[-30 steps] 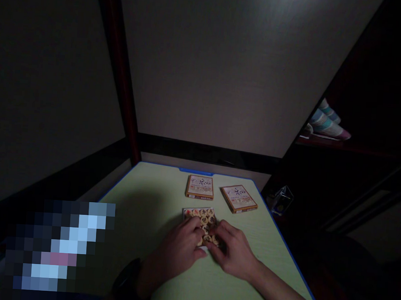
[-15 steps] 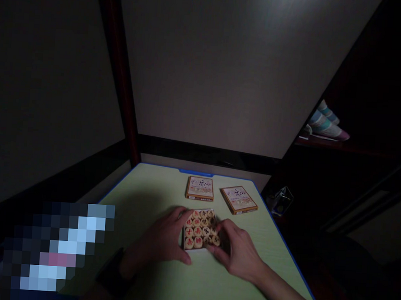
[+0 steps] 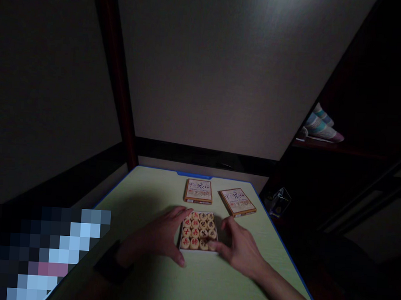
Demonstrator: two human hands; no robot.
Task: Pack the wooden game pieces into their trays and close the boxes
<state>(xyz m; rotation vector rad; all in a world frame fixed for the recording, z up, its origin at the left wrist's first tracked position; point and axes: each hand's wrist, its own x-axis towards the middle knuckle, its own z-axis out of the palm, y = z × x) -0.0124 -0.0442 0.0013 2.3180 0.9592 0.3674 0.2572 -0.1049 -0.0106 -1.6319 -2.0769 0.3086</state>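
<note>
A shallow white-edged box lies on the pale green table, filled with several round wooden pieces in rows, red characters on the left and black ones on the right. My left hand is at the box's left side, thumb and fingers spread apart around that edge, holding nothing. At the right side is my right hand, its thumb on a piece at the lower right corner and its fingers apart just off the box's right edge.
Two flat printed boxes lie behind the box of pieces on the blue-edged table. A clear container stands beyond the right edge. Striped cloth items rest on a shelf at right.
The right hand's fingers have opened and drawn away from the pieces. Pieces at the right side now sit in straighter rows. The view has shifted slightly.
</note>
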